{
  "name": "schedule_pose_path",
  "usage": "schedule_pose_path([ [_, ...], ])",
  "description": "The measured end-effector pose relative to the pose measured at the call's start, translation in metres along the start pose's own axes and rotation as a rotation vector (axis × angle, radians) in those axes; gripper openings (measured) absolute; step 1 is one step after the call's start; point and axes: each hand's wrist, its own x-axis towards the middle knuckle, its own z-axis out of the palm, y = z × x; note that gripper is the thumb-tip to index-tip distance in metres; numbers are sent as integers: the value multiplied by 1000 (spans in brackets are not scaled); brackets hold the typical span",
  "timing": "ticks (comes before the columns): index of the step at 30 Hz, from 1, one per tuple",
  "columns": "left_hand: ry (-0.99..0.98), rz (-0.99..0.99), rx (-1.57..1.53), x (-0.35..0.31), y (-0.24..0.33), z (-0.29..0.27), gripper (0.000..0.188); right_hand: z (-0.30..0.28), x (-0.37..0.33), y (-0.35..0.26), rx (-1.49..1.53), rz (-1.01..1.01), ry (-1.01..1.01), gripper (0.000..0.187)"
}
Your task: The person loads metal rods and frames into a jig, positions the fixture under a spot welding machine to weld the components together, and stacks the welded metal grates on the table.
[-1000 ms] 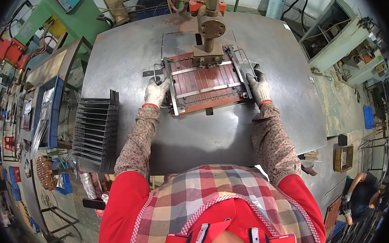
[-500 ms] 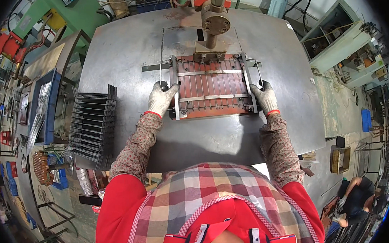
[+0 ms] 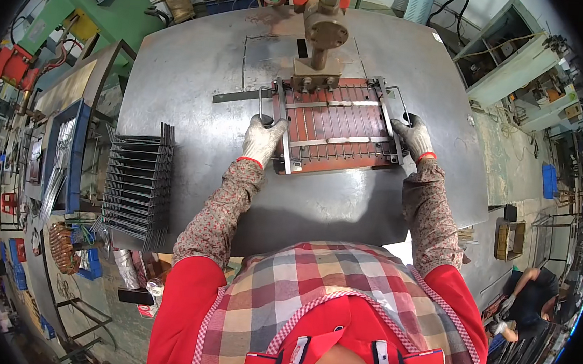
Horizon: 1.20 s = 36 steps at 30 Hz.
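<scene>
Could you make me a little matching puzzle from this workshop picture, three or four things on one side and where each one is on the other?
Things:
1. left hand
2. right hand
3. stack of wire racks
4. press head

Places:
A. at the table's left edge
B. on the jig's right handle
C. above the jig's far end
D. on the jig's left handle

Pairs: 1-D, 2-B, 3-A, 4-C
</scene>
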Motion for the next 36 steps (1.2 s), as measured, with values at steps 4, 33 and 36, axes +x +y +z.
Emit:
schedule_pose_path([
  [4,5,1,-31,2,-4,-2,56,1,-12,-18,46,61,-37,65],
  [33,-17,-26,-372,-7,-24,-101,38,57,-42,-79,-145,-246,-59,85],
  [36,-55,-123,-427,-32,4,-104,37,42,-38,-75,-120,-287,-160,79],
])
